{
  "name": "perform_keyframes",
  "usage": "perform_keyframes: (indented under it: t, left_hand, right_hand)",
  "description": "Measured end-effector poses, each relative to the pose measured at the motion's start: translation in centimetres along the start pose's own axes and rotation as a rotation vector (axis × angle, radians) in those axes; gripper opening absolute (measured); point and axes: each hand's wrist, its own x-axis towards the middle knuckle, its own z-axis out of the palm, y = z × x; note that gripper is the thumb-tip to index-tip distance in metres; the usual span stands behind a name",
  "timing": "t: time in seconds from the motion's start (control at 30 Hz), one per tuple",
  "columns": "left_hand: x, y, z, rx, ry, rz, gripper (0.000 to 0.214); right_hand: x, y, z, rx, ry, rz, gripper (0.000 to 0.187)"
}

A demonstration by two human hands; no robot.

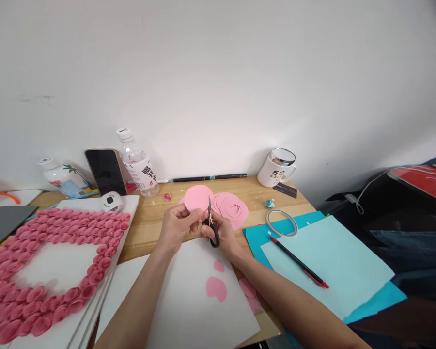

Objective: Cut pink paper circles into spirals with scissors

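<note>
My left hand (178,225) pinches the lower edge of a round pink paper disc (198,197) held above the table. In my right hand (223,231) is a pair of scissors (211,224) with black handles, the blades pointing up at the disc's right edge. Whether the blades are parted is too small to tell. Just behind the right hand lies a pile of pink paper circles (236,209), some cut in spirals. Below both hands, pink paper scraps (217,289) rest on a white sheet (189,295).
On the left, a white board (58,269) carries rows of pink paper roses. A phone (106,172), a plastic bottle (138,167) and a white mug (275,169) stand along the wall. To the right, a pen (300,261) and a tape ring (281,223) lie on blue paper (256,240).
</note>
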Motion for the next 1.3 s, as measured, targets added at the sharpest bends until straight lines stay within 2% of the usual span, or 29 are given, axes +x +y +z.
perform_keyframes:
  t: [0.17,0.37,0.6,0.77,1.03,1.3]
  left_hand:
    - [-0.02,-0.05,-0.01,-0.002,0.008,0.02,0.023]
    - [0.04,-0.46,0.08,-0.047,-0.002,-0.02,0.024]
    - [-0.13,0.0,0.31,0.021,0.022,-0.064,0.028]
    - [-0.07,-0.03,0.23,0.023,0.028,-0.056,0.026]
    - [0.0,-0.32,0.09,0.013,0.005,-0.04,0.021]
    - [0.11,-0.17,-0.08,0.043,0.036,0.009,0.022]
  right_hand:
    - [-0.02,0.07,-0.02,0.006,-0.003,0.008,0.022]
    - [-0.02,-0.12,0.08,0.0,-0.03,0.009,0.029]
    - [0.13,-0.59,0.04,0.038,-0.003,-0.074,0.04]
    - [0.17,-0.57,0.05,0.027,-0.006,-0.074,0.043]
    - [0.15,-0.32,-0.05,-0.003,-0.006,-0.046,0.039]
    - [0.09,-0.14,-0.07,0.011,0.001,-0.003,0.03]
